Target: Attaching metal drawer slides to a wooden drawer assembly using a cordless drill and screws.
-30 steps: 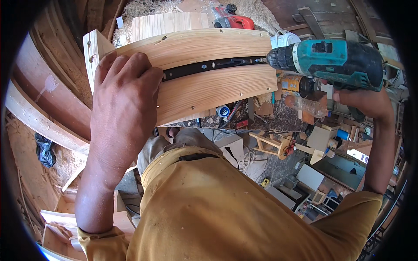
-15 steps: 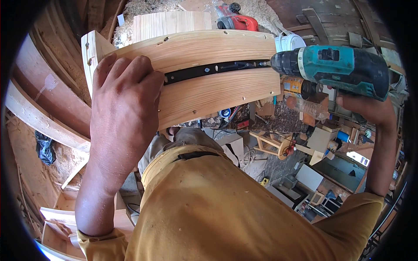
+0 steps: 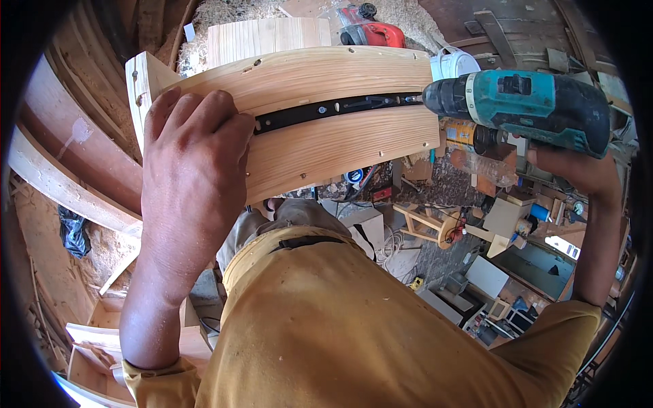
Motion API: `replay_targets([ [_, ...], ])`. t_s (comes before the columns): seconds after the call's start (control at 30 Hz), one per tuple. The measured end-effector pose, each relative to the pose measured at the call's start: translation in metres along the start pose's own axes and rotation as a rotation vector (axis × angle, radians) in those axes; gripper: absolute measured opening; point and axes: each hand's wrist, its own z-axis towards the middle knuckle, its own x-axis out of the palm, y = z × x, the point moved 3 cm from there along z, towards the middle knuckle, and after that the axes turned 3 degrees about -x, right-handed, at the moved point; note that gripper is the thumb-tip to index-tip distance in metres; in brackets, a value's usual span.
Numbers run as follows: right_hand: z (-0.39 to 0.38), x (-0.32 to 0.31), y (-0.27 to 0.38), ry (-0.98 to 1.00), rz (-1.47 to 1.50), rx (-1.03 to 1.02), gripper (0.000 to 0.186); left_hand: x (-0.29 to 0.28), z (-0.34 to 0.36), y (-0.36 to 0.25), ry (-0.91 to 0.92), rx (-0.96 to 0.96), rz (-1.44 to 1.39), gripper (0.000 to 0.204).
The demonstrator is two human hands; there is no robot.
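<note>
A pale wooden panel (image 3: 354,139) with pre-made holes lies across the view, joined at its left end to an upright board (image 3: 140,85). Along its middle runs a black metal drawer slide (image 3: 296,117) with a screw in it. My left hand (image 3: 197,149) is closed over the panel's left part, fingertips hidden beneath the knuckles. At the right, my right hand (image 3: 568,165) grips the teal cordless drill (image 3: 524,102), its handle mostly hidden. The drill's bit points left and meets the slide's right end, at a screw there.
Behind the panel lie another board (image 3: 269,37), a red power tool (image 3: 374,32) and a white bucket (image 3: 454,63) among wood shavings. A yellow can (image 3: 461,134) and a clear plastic bottle (image 3: 486,166) sit below the drill. An open wooden drawer box (image 3: 95,370) stands at lower left.
Almost nothing differs. The whole scene shifts by a few pixels; both hands, the drill and the panel keep their places relative to each other.
</note>
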Motion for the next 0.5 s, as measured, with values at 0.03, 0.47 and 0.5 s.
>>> replay_targets([
  [0.03,0.000,0.000,0.000,-0.011,0.009,0.017,0.044,0.000,0.000,0.000,0.001,0.000,0.002,0.017],
  [0.47,0.001,-0.002,-0.007,-0.061,-0.125,-0.326,0.052,0.004,-0.001,0.000,-0.062,0.012,0.003,0.003],
  [0.5,0.006,-0.001,-0.005,0.005,0.010,-0.172,0.055,0.004,-0.001,0.000,-0.053,0.005,-0.001,0.003],
])
